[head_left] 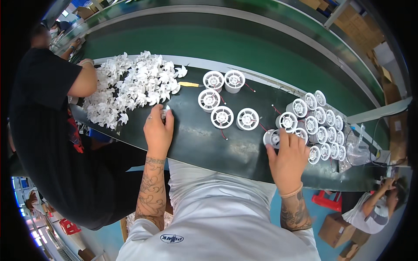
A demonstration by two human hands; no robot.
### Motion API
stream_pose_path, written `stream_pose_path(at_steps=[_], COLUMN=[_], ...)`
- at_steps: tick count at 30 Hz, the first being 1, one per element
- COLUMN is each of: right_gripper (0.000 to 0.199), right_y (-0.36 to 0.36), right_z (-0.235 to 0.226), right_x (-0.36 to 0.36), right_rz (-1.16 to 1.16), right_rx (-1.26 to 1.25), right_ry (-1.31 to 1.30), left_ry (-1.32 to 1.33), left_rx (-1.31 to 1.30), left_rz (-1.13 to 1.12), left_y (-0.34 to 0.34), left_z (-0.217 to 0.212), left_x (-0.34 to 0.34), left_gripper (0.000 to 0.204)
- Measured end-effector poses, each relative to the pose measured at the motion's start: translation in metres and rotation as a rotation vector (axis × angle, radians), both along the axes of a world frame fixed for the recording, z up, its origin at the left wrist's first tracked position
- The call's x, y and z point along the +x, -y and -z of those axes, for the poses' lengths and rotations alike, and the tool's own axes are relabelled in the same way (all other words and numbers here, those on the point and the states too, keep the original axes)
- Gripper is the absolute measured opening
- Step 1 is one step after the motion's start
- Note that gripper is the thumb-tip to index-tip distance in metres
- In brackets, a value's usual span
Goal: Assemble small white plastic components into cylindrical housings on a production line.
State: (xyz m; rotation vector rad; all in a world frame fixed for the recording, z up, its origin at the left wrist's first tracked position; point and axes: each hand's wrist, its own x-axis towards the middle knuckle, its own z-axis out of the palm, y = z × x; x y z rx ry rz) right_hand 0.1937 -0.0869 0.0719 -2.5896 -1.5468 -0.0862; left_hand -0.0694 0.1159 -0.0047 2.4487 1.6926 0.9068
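Left hand rests on the dark tabletop, its grip pinching a small white part at the near edge of the impeller pile. Right hand closes its grip over a fan housing beside the cluster of housings at right; five housings stand between the hands.

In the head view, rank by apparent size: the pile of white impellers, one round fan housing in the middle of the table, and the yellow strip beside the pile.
1. Pile of white impellers, far the largest.
2. Round fan housing.
3. Yellow strip, smallest.
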Motion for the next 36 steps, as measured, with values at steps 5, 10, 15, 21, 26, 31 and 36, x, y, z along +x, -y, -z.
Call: stream_pose_path(at_steps=[5, 10, 15, 21, 26, 31, 36], right_gripper=[0.059, 0.069, 0.062, 0.062, 0.066, 0.064, 0.060], right_y=[0.002, 0.011, 0.011, 0.017, 0.019, 0.013, 0.008], right_z=[0.009, 0.046, 0.060, 0.032, 0.033, 0.036, 0.030], right_x=[-0.015, -0.030, -0.031, -0.030, -0.030, -0.027, -0.029], right_rz=[-0.200, -0.179, -0.173, -0.404, -0.168, -0.134, -0.038], right_rx=[0.212, 0.393, 0.399, 0.378, 0.572, 0.702, 0.518], right_ry=[-0.098, -0.542, -0.501, -0.963, -1.671, -1.942, -2.038], left_ry=[0.089, 0.075, 1.042, 1.061, 0.810, 0.795, 0.638], left_rx=[0.029, -0.056, -0.715, -1.005, -0.875, -0.916, -0.596], left_rz=[0.214, 0.209, 0.137, 0.674, 0.770, 0.782, 0.822], left_y=[0.008, 0.016, 0.049, 0.129, 0.128, 0.121, 0.120], left_z=[-0.002, -0.004, -0.012, -0.063, -0.070, -0.070, -0.080], left_x=[-0.012, -0.018, 0.001, 0.050, 0.059, 0.057, 0.058], left_gripper=[0.022, 0.018, 0.017, 0.016, 0.017, 0.016, 0.023])
